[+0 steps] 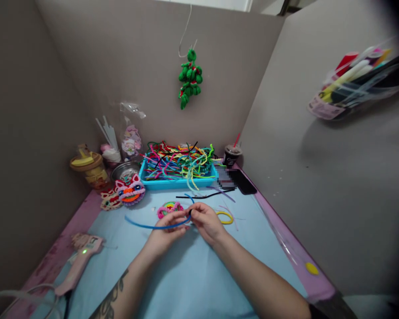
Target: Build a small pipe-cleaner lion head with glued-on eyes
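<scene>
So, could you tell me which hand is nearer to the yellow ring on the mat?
Right. The right hand sits just left of the yellow ring, nearly touching it; the left hand is farther left, beyond the right.

Pipe cleaner [153, 226] at the left hand [168, 232]: blue.
Flat piece [169, 208] above the hands: pink rim, yellow and green inside.
Ring [224, 217] beside the right hand [206, 221]: yellow.
Tray [173, 182], centre: turquoise; the stems [179, 161] in it mixed pink, green, yellow, blue, black.
Mat [186, 274], lower centre: pale blue.
Tabletop [83, 215] edges: pink-purple.
Hanging ornament [189, 77], upper centre: green with red.
Glue gun [80, 261], lower left: pale pink.
Partition walls [136, 66]: grey-brown.
</scene>
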A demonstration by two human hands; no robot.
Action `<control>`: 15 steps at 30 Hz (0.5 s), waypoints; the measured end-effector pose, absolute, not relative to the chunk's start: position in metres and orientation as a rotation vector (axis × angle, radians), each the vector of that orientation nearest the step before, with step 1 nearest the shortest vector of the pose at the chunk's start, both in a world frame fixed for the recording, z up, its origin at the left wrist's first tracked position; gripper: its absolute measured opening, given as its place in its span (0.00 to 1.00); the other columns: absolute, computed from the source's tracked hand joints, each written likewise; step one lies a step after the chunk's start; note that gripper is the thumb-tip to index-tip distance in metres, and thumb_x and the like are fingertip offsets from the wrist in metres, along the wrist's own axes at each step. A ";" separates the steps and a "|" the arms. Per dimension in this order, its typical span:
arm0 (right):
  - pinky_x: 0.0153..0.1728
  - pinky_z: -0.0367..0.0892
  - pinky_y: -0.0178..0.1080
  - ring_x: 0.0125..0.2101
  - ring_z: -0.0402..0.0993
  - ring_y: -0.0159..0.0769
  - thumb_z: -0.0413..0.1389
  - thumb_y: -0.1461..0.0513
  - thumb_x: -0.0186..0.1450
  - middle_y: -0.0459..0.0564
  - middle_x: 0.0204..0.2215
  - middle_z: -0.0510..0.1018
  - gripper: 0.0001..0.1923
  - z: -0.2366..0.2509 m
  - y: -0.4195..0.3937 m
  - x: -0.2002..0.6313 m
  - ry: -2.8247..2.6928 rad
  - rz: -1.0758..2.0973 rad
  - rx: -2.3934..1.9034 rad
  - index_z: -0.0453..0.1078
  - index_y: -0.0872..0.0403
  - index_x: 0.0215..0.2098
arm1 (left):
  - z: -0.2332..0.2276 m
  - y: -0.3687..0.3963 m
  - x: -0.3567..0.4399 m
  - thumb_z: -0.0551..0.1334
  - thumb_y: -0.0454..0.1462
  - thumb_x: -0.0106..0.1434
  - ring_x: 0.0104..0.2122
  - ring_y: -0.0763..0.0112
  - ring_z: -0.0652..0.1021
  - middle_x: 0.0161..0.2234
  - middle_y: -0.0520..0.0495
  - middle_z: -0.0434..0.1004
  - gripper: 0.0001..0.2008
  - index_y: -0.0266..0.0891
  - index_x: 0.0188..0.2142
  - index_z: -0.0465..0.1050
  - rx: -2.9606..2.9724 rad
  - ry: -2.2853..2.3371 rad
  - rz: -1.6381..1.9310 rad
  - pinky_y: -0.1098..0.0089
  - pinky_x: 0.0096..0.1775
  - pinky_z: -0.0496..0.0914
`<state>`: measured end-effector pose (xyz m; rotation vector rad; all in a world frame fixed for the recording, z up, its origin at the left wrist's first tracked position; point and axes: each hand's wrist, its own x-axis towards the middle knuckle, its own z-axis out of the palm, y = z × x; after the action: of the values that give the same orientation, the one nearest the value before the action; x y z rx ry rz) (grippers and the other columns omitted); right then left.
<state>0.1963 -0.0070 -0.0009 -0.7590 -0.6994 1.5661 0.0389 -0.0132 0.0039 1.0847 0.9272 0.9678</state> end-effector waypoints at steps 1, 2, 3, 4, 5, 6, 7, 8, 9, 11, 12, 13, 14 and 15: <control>0.34 0.66 0.35 0.27 0.72 0.30 0.69 0.59 0.45 0.44 0.23 0.75 0.15 0.000 -0.006 0.199 -0.673 1.567 -0.761 0.71 0.55 0.25 | 0.003 -0.013 0.039 0.72 0.37 0.44 0.38 0.61 0.79 0.40 0.42 0.79 0.22 0.39 0.42 0.75 1.151 0.933 0.990 0.63 0.42 0.71; 0.34 0.66 0.35 0.25 0.72 0.30 0.69 0.59 0.45 0.43 0.21 0.74 0.15 0.001 -0.005 0.202 -0.651 1.575 -0.764 0.71 0.55 0.25 | 0.003 -0.013 0.039 0.71 0.37 0.46 0.39 0.61 0.78 0.40 0.42 0.78 0.21 0.39 0.42 0.75 1.214 0.957 1.039 0.63 0.43 0.71; 0.33 0.66 0.35 0.25 0.71 0.30 0.69 0.58 0.45 0.42 0.21 0.74 0.15 0.003 -0.004 0.205 -0.647 1.587 -0.770 0.70 0.55 0.25 | 0.003 -0.013 0.039 0.69 0.38 0.49 0.39 0.62 0.78 0.40 0.42 0.78 0.19 0.39 0.42 0.75 1.266 0.992 1.100 0.63 0.43 0.71; 0.31 0.66 0.35 0.24 0.71 0.30 0.69 0.58 0.45 0.42 0.20 0.73 0.15 0.004 -0.004 0.207 -0.664 1.602 -0.785 0.70 0.55 0.25 | 0.003 -0.012 0.038 0.67 0.39 0.52 0.38 0.63 0.78 0.39 0.42 0.78 0.16 0.39 0.41 0.75 1.302 1.027 1.155 0.64 0.43 0.71; 0.29 0.66 0.35 0.22 0.70 0.29 0.68 0.57 0.46 0.42 0.19 0.72 0.15 0.005 -0.004 0.209 -0.705 1.610 -0.809 0.70 0.55 0.25 | 0.004 -0.012 0.037 0.65 0.40 0.54 0.36 0.64 0.78 0.38 0.42 0.78 0.13 0.38 0.40 0.75 1.321 1.053 1.184 0.64 0.41 0.71; 0.28 0.65 0.34 0.22 0.70 0.29 0.67 0.56 0.47 0.42 0.19 0.72 0.15 0.006 -0.004 0.209 -0.769 1.607 -0.841 0.70 0.56 0.26 | 0.005 -0.012 0.037 0.64 0.41 0.55 0.34 0.65 0.77 0.35 0.43 0.78 0.12 0.37 0.38 0.74 1.320 1.062 1.187 0.65 0.39 0.71; 0.26 0.64 0.33 0.21 0.69 0.28 0.66 0.56 0.49 0.42 0.18 0.72 0.15 0.007 -0.005 0.209 -0.848 1.585 -0.878 0.70 0.56 0.27 | 0.006 -0.012 0.036 0.64 0.42 0.55 0.30 0.67 0.77 0.31 0.44 0.77 0.12 0.37 0.36 0.73 1.298 1.057 1.173 0.66 0.36 0.71; 0.25 0.63 0.32 0.20 0.68 0.28 0.66 0.56 0.50 0.42 0.19 0.72 0.15 0.007 -0.006 0.207 -0.929 1.547 -0.913 0.70 0.56 0.29 | 0.007 -0.012 0.037 0.65 0.43 0.54 0.28 0.68 0.76 0.28 0.46 0.76 0.12 0.36 0.34 0.72 1.266 1.042 1.149 0.67 0.33 0.70; 0.23 0.62 0.32 0.19 0.67 0.27 0.65 0.57 0.50 0.41 0.19 0.71 0.14 0.007 -0.008 0.206 -1.004 1.502 -0.943 0.69 0.55 0.30 | 0.009 -0.012 0.037 0.67 0.43 0.52 0.26 0.69 0.75 0.25 0.48 0.74 0.13 0.36 0.32 0.71 1.238 1.021 1.120 0.68 0.31 0.69; 0.20 0.59 0.30 0.18 0.65 0.25 0.63 0.59 0.52 0.39 0.20 0.70 0.13 0.007 -0.012 0.201 -1.122 1.428 -0.986 0.66 0.54 0.31 | 0.011 -0.013 0.039 0.70 0.42 0.47 0.25 0.70 0.74 0.24 0.50 0.73 0.15 0.37 0.31 0.70 1.196 0.988 1.090 0.70 0.30 0.68; 0.18 0.58 0.29 0.17 0.64 0.24 0.62 0.60 0.53 0.38 0.21 0.69 0.13 0.007 -0.014 0.199 -1.167 1.408 -0.999 0.64 0.53 0.31 | 0.011 -0.013 0.040 0.71 0.41 0.45 0.25 0.71 0.74 0.24 0.51 0.72 0.16 0.37 0.30 0.69 1.184 0.982 1.083 0.71 0.30 0.67; 0.17 0.57 0.29 0.16 0.63 0.24 0.61 0.60 0.54 0.38 0.21 0.68 0.12 0.007 -0.015 0.198 -1.208 1.399 -1.010 0.62 0.53 0.31 | 0.012 -0.013 0.041 0.72 0.40 0.43 0.25 0.72 0.73 0.24 0.51 0.72 0.17 0.37 0.30 0.69 1.179 0.985 1.080 0.71 0.30 0.67; 0.17 0.56 0.29 0.16 0.62 0.24 0.60 0.61 0.55 0.37 0.21 0.67 0.10 0.007 -0.016 0.197 -1.250 1.394 -1.017 0.62 0.53 0.31 | 0.011 -0.014 0.042 0.72 0.39 0.43 0.25 0.72 0.73 0.24 0.52 0.71 0.17 0.37 0.30 0.69 1.176 0.994 1.078 0.72 0.30 0.66; 0.18 0.56 0.29 0.16 0.62 0.24 0.59 0.61 0.56 0.37 0.20 0.66 0.09 0.008 -0.018 0.197 -1.292 1.390 -1.019 0.61 0.53 0.30 | 0.011 -0.014 0.042 0.72 0.39 0.42 0.25 0.73 0.73 0.24 0.52 0.71 0.18 0.37 0.30 0.68 1.175 1.007 1.075 0.72 0.30 0.66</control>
<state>0.1967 -0.0176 0.0077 -1.0186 -1.2925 1.3900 0.0425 -0.0141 0.0112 1.1747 1.0068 1.0753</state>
